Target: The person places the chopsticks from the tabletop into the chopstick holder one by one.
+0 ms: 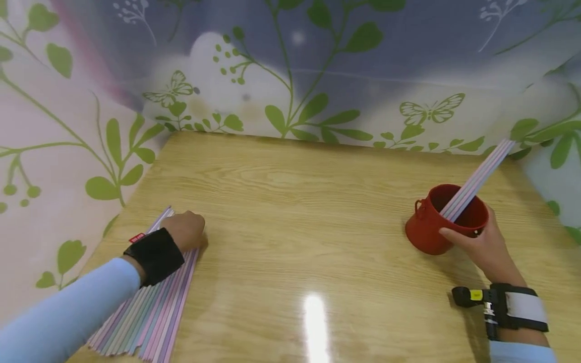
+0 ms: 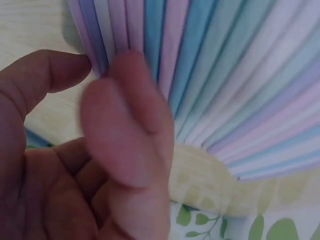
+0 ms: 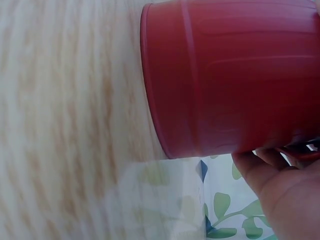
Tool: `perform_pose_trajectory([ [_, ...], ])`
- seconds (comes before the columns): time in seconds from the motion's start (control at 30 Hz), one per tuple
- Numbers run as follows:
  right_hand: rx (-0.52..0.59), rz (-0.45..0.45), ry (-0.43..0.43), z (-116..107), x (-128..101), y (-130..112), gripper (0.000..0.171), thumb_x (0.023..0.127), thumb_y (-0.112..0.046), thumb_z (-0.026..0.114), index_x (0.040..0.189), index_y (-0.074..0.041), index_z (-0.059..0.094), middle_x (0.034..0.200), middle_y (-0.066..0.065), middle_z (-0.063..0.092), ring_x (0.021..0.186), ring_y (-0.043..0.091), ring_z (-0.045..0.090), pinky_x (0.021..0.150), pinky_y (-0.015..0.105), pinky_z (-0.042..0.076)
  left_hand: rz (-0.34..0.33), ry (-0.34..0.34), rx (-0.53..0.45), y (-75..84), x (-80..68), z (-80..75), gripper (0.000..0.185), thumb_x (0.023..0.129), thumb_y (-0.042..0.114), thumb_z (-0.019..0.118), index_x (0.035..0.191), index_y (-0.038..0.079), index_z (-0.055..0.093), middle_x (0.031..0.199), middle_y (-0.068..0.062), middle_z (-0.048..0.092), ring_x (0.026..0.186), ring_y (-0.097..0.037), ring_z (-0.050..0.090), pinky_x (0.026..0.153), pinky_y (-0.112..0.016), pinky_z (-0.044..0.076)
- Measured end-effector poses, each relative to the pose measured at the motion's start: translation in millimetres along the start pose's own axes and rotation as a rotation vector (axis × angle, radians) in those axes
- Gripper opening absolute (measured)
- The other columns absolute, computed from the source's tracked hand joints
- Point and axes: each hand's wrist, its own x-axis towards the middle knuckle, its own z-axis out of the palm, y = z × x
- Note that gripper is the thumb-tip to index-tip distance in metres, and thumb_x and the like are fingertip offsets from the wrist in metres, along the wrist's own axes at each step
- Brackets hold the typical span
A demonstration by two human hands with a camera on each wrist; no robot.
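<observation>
At a wooden table (image 1: pixel 290 212), a person's left hand (image 1: pixel 186 229) rests on a fan of pastel sticks (image 1: pixel 150 312) at the near left edge, while the right hand (image 1: pixel 481 247) steadies a red pot (image 1: pixel 431 227) at the right. In the left wrist view the thumb (image 2: pixel 45 75) and curled fingers (image 2: pixel 125 130) pinch at the fan's narrow end, apparently working one stick loose; whether a single stick is already caught cannot be told. The right hand's thumb and fingers wrap the pot's wall, gripping it.

The step in hand looks like lifting one stick from the fan for the pot. Done well, it likely calls for separating only the topmost stick at its tip, raising it clear before swinging across, and keeping the pot held firm, since it already leans with its load.

The fan's long axis runs from the near table edge up and away, converging under the left hand. A bundle of sticks (image 1: pixel 481 176) already in the pot slants up and to the right, toward the leaf-patterned backdrop (image 1: pixel 317 75).
</observation>
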Motion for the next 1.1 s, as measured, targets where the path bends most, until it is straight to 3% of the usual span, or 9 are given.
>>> perform_pose_trajectory([
  [0.17, 0.011, 0.006, 0.017, 0, 1, 0, 0.077, 0.078, -0.02, 0.059, 0.133, -0.03, 0.006, 0.128, 0.005, 0.024, 0.105, 0.007, 0.03, 0.07, 0.002, 0.031, -0.01, 0.05, 0.001, 9.5, -0.6, 5.0, 0.017, 0.066, 0.012, 0.052, 0.052, 0.009, 0.043, 0.057, -0.004, 0.049, 0.049, -0.016, 0.044, 0.041, -0.033, 0.037],
  [0.3, 0.001, 0.007, 0.02, 2, 0, -1, 0.076, 0.077, -0.022, 0.059, 0.132, -0.03, 0.007, 0.127, 0.004, 0.026, 0.104, 0.004, 0.031, 0.07, 0.003, 0.03, 0.033, 0.148, 0.097, 25.1, -6.4, 3.4, 0.019, 0.072, 0.005, 0.046, 0.054, 0.004, 0.05, 0.058, -0.008, 0.054, 0.05, -0.018, 0.051, 0.04, -0.033, 0.041],
  [0.47, 0.017, -0.012, 0.027, 3, -1, 0, 0.076, 0.077, -0.021, 0.06, 0.132, -0.03, 0.008, 0.125, 0.001, 0.027, 0.102, 0.002, 0.031, 0.071, 0.003, 0.031, 0.1, 0.25, 0.214, 42.6, -15.9, -0.3, 0.023, 0.071, -0.003, 0.047, 0.049, 0.005, 0.046, 0.052, -0.002, 0.046, 0.047, -0.01, 0.045, 0.039, -0.025, 0.039],
  [0.57, 0.017, -0.004, 0.034, 4, 0, 0, 0.076, 0.077, -0.021, 0.06, 0.132, -0.03, 0.009, 0.126, 0.001, 0.027, 0.102, 0.001, 0.032, 0.074, 0.007, 0.031, 0.074, 0.255, 0.164, 44.5, -10.7, 0.5, 0.024, 0.072, -0.003, 0.046, 0.049, 0.004, 0.047, 0.053, -0.004, 0.049, 0.048, -0.012, 0.047, 0.04, -0.027, 0.041],
  [0.73, -0.006, 0.01, 0.026, 1, 1, 1, 0.078, 0.076, -0.024, 0.06, 0.132, -0.031, 0.006, 0.128, 0.005, 0.025, 0.105, 0.007, 0.031, 0.077, 0.011, 0.033, 0.065, 0.188, -0.007, 43.0, 5.0, -0.9, 0.025, 0.074, -0.003, 0.045, 0.05, 0.005, 0.044, 0.054, -0.005, 0.047, 0.047, -0.014, 0.043, 0.039, -0.028, 0.037],
  [0.83, -0.009, 0.023, 0.032, 1, 5, 9, 0.079, 0.076, -0.027, 0.06, 0.132, -0.033, 0.005, 0.13, 0.005, 0.024, 0.108, 0.011, 0.03, 0.083, 0.018, 0.034, 0.126, 0.159, -0.117, 44.4, 4.7, -23.6, 0.031, 0.074, -0.003, 0.047, 0.047, 0.009, 0.038, 0.048, 0.0, 0.04, 0.042, -0.009, 0.037, 0.038, -0.021, 0.03],
  [0.9, -0.013, 0.021, 0.035, -1, 10, 16, 0.08, 0.075, -0.028, 0.061, 0.132, -0.033, 0.005, 0.131, 0.003, 0.024, 0.109, 0.011, 0.03, 0.085, 0.022, 0.035, 0.173, 0.171, -0.198, 48.9, 1.8, -51.2, 0.029, 0.075, -0.001, 0.046, 0.048, 0.008, 0.042, 0.045, 0.001, 0.043, 0.04, -0.007, 0.04, 0.038, -0.018, 0.03],
  [0.97, -0.009, 0.008, 0.047, -2, 16, 26, 0.08, 0.074, -0.029, 0.062, 0.132, -0.033, 0.007, 0.13, 0.002, 0.027, 0.108, 0.01, 0.032, 0.082, 0.015, 0.035, 0.211, 0.214, -0.303, 57.4, -2.6, -86.3, 0.024, 0.078, 0.003, 0.045, 0.055, 0.006, 0.05, 0.05, -0.002, 0.053, 0.043, -0.008, 0.048, 0.041, -0.019, 0.036],
  [1.1, 0.004, -0.01, 0.048, -2, 19, 39, 0.08, 0.073, -0.029, 0.063, 0.131, -0.033, 0.008, 0.129, 0.002, 0.028, 0.108, 0.01, 0.033, 0.072, 0.005, 0.034, 0.364, 0.488, -0.54, 92.1, -11.3, -161.2, 0.011, 0.082, 0.011, 0.049, 0.083, 0.005, 0.059, 0.073, -0.005, 0.062, 0.06, -0.011, 0.058, 0.054, -0.02, 0.047],
])
